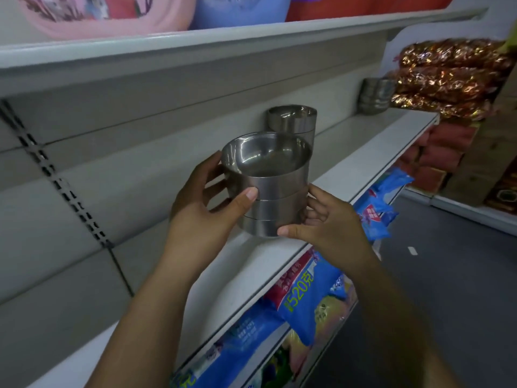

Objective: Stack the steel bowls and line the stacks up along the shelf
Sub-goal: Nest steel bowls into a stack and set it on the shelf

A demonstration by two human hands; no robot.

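3-bowl stack (275, 189), L hand (201, 204) & R hand (333, 219) gripping it, at shelf (363, 156), 2nd stack (293, 120) behind

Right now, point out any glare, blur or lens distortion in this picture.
Head view: the wide lens bows the upper shelf edge; bright glare streaks the inside of the held bowl stack; the far bowls and foil packets at right are blurred; the left hand and right hand gripping it look sharp; light is dim.
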